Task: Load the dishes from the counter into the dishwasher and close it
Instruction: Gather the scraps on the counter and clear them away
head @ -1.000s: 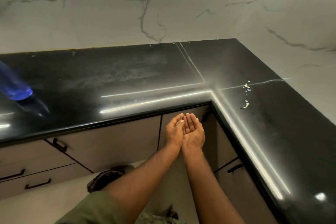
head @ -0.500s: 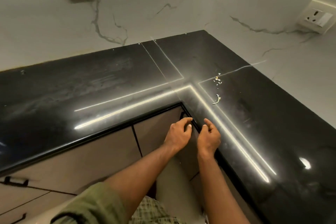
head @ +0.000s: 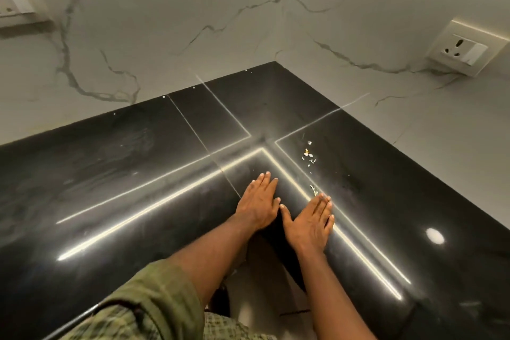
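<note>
On the black counter [head: 138, 174], at its inner corner, I see two hands lying flat: left hand [head: 259, 203] and right hand [head: 310, 222], fingers straight and together, holding nothing. Just beyond the right fingertips lie scattered crumbs [head: 309, 156]. Two sockets [head: 466, 48] sit on the wall.

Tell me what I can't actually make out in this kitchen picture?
All in the head view:
- Dishwasher and dishes: none in frame.
- Left wall socket: cut off by the left edge.
- Pale scraps on the black counter: too small to identify.
- Palms of the left hand and right hand: face down, hidden.
- Floor below: blocked by both forearms.
</note>
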Demonstrator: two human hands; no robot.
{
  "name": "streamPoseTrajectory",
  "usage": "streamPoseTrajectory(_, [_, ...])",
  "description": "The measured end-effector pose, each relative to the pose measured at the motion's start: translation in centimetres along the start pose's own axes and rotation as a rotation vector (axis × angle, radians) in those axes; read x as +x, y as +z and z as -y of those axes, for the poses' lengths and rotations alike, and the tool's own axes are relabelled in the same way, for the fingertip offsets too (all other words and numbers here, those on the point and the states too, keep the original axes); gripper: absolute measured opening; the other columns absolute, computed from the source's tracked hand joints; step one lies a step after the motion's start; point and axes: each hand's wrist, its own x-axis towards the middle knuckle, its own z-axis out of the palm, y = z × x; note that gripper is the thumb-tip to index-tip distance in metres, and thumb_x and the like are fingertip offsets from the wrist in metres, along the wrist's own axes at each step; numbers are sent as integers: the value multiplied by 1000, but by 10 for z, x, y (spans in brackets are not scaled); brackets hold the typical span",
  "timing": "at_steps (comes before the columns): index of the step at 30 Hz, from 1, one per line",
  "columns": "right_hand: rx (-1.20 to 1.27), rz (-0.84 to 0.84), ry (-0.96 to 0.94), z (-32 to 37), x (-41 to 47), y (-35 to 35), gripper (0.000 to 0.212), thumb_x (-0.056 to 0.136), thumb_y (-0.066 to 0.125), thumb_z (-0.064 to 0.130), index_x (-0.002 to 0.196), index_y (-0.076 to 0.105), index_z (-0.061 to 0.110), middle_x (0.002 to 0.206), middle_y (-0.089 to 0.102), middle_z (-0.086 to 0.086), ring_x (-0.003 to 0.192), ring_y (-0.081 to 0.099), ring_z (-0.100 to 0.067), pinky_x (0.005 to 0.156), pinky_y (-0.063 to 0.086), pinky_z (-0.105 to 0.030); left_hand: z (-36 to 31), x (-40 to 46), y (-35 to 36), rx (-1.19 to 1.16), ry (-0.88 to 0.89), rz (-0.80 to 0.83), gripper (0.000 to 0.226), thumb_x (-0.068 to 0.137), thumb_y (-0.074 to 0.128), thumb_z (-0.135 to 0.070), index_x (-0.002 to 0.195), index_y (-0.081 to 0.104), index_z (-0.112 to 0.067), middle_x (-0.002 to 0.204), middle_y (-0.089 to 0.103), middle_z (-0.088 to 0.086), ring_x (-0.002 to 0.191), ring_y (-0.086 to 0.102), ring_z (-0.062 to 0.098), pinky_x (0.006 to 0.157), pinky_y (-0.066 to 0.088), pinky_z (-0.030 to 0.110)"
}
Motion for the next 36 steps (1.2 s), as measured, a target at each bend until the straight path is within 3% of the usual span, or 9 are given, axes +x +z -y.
streamPoseTrajectory(3, [-27, -46, 51, 15, 27, 4, 112, 96, 30, 80, 163, -14, 2, 173, -12, -18, 161, -15, -28, 130, -5, -47, 15, 30, -9, 36, 33, 16, 66, 108, 33, -50, 167, 15, -27, 175, -3, 4, 161, -5, 20, 131, 1, 42])
streamPoseTrajectory(6, [-47, -87, 92, 28, 52, 7, 112, 96, 28, 79, 162, -14, -2, 173, -7, -21, 161, -10, -30, 131, -1, -46, 28, 55, -16, 169, 84, -17, 60, 105, 27, -59, 161, 23, -35, 173, 9, 3, 158, 11, 25, 124, 18, 47])
streamPoseTrajectory(10, [-53, -179, 119, 43, 87, 13, 110, 98, 30, 75, 162, -8, -6, 173, 2, -24, 162, -1, -33, 131, 4, -46, 35, 89, -25, 214, 131, -85, 43, 103, 32, -56, 140, 39, -35, 144, 35, 2, 128, 39, 28, 102, 36, 46])
streamPoseTrajectory(18, [-60, -268, 15, 68, 165, 11, 88, 106, 37, 55, 164, 5, -3, 172, 16, -21, 161, 13, -32, 131, 12, -45, 45, 125, -28, 114, 203, -281, 27, 98, 43, -50, 113, 51, -29, 109, 49, -4, 92, 49, 19, 84, 44, 40])
streamPoseTrajectory(22, [-11, -217, -165, 71, 203, 6, 63, 111, 33, 35, 166, 18, 8, 173, 20, -9, 161, 14, -23, 131, 7, -38, 44, 129, -28, 96, 189, -323, 23, 94, 46, -49, 98, 51, -27, 99, 52, -5, 88, 50, 19, 82, 45, 39])
streamPoseTrajectory(27, [130, -200, -275, 70, 223, 5, 47, 111, 42, 25, 156, 46, 11, 167, 37, -5, 157, 26, -15, 131, 16, -35, 43, 129, -25, 104, 193, -348, 24, 94, 46, -48, 93, 50, -25, 96, 51, -3, 86, 50, 20, 79, 46, 41])
streamPoseTrajectory(32, [267, -208, -269, 66, 229, 5, 42, 110, 49, 23, 150, 56, 14, 162, 45, -1, 151, 29, -4, 128, 15, -27, 42, 132, -25, 152, 189, -326, 26, 99, 41, -48, 98, 51, -24, 100, 51, -1, 88, 49, 20, 81, 46, 42])
streamPoseTrajectory(36, [311, -182, -282, 67, 226, 1, 41, 109, 49, 16, 148, 58, 11, 160, 47, -4, 153, 34, -12, 129, 15, -28, 31, 119, -22, 138, 27, -278, 33, 103, 36, -50, 116, 52, -25, 123, 48, 0, 106, 49, 25, 93, 43, 43])
